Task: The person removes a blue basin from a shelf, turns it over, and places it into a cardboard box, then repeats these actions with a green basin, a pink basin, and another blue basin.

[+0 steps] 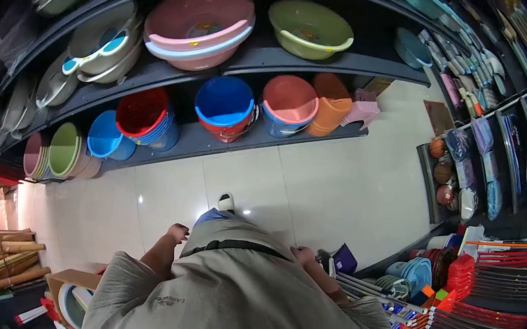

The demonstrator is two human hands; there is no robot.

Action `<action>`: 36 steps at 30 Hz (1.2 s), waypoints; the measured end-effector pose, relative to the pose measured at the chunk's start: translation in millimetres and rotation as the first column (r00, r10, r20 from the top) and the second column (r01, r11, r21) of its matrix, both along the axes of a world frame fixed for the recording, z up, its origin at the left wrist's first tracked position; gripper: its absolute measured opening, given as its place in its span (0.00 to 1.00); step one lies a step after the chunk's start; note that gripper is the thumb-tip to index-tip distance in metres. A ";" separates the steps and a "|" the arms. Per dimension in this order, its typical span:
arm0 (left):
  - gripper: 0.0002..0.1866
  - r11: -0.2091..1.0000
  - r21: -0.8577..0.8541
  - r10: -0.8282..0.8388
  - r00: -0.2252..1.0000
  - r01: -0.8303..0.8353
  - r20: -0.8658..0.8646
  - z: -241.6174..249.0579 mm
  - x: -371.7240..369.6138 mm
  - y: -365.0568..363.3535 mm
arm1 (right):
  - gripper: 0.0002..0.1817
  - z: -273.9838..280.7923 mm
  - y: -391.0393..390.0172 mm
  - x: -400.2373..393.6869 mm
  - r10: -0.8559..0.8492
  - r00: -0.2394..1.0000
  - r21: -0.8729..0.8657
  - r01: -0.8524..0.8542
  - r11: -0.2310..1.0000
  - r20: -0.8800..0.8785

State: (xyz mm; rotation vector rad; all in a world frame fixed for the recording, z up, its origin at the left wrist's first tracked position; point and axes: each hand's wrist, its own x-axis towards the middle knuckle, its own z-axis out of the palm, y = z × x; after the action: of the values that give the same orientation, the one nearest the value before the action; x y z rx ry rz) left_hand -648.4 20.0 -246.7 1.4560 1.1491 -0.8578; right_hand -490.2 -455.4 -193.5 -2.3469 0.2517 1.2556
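The view looks straight down the person's own body in a shop aisle: a grey shirt [242, 298] fills the bottom of the picture, and one shoe [227, 200] shows on the pale tiled floor [313, 183] ahead. The left hand [176, 232] hangs at the side, loosely curled, grasping nothing and touching nothing, with bare floor beyond it. The right hand [302, 255] hangs on the other side, fingers curled under so that I cannot tell whether they are clenched; it holds nothing that shows, and it is just beside a bundle of metal poles [372, 291] that lean out of the rack at the right. A small purple item [345, 258] stands near that hand too. Further right are stacked red dustpans [462, 272], blue plates [419, 273] and rows of red and orange handles [486, 317]. Across the aisle runs a dark shelf [269, 58] loaded with basins: a pink basin [198, 24] and a green basin [308, 26] above, and below them a red bucket [141, 111], a blue bucket [224, 101], a salmon bucket [290, 99] and an orange stack [332, 104]. At the lower left lie wooden sticks [6, 258] tied in bundles, well apart from both hands.
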 end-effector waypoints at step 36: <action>0.16 0.976 -0.219 0.101 0.854 0.016 0.511 115.5 401.0 50.9 | 0.18 -84.3 65.1 351.5 -0.752 0.650 0.579 0.573 0.581 0.111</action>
State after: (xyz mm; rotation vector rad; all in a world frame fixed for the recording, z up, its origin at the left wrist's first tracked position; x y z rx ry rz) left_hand -247.4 70.9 -131.2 1.3593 0.6516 -0.4873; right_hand -138.7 -390.3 -277.7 -1.6860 0.5702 0.4241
